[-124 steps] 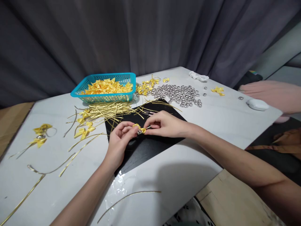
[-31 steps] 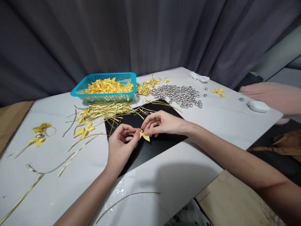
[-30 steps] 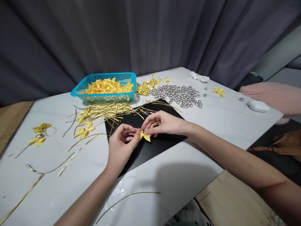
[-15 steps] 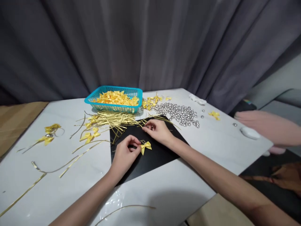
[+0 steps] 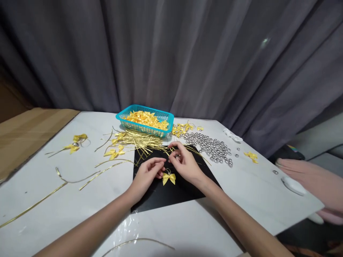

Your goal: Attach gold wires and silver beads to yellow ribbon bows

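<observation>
A yellow ribbon bow (image 5: 169, 179) with a thin gold tie looped at its top is over the black sheet (image 5: 171, 198). My left hand (image 5: 150, 174) is at the bow's left side, its thumb and fingertips pressed together; whether they grip the tie or the bow's edge is unclear. On the bow's upper right, my right hand (image 5: 186, 165) has its fingers curled in, and a small silvery glint shows between them. Behind both hands lies a pile of gold twist ties (image 5: 142, 140), some reaching onto the sheet.
A blue basket (image 5: 171, 119) full of yellow bows stands at the back. Silver beads (image 5: 211, 144) spread to its right, near finished-looking bows (image 5: 183, 129). Loose ties and bows (image 5: 114, 152) lie left on the white table (image 5: 88, 210). A white computer mouse (image 5: 293, 185) sits at the right edge.
The view has shifted, so the table items sit further right. My right hand has come nearer the left, and the bow now faces me upright between them.
</observation>
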A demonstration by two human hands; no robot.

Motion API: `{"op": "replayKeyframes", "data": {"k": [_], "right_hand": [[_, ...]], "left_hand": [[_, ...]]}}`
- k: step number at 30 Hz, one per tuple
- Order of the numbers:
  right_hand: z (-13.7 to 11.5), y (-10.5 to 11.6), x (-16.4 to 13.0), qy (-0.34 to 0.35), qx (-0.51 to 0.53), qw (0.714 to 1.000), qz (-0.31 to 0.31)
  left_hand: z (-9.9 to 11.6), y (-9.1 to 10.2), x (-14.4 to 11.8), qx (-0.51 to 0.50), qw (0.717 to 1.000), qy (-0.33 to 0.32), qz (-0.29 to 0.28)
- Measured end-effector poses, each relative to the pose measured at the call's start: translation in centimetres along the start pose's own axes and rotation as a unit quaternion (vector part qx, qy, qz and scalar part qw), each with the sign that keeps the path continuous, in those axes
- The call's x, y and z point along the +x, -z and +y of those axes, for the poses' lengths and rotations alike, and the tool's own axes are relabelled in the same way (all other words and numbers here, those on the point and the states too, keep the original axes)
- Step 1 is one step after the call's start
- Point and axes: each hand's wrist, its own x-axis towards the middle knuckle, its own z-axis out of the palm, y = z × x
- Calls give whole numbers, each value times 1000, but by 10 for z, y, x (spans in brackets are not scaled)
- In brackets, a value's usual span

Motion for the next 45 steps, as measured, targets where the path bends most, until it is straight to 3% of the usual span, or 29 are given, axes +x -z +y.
{"op": "replayKeyframes", "data": {"k": [4, 6, 10, 16, 25, 30, 35, 40, 45], "right_hand": [[-15, 7, -16, 25, 204, 976, -76], [-19, 10, -20, 20, 263, 959, -106], [-19, 15, -26, 16, 367, 920, -137], [-17, 16, -28, 22, 481, 870, -109], [-16, 11, -23, -62, 578, 809, -87], [-3, 1, -15, -129, 611, 778, -67], [4, -3, -12, -145, 610, 778, -38], [6, -6, -12, -158, 602, 782, -29], [7, -7, -13, -165, 603, 780, -27]], "left_hand": [[13, -1, -4, -125, 982, 83, -115], [20, -1, -7, -183, 969, 95, -138], [33, 3, -10, -262, 951, 96, -134], [45, 8, -13, -311, 936, 63, -149], [42, -4, -17, -342, 935, 64, -64], [29, -5, -17, -339, 932, 133, -5], [17, 1, -11, -343, 930, 128, 45], [7, 7, -7, -323, 942, 93, 16], [6, 6, -6, -307, 945, 101, 44]]}}
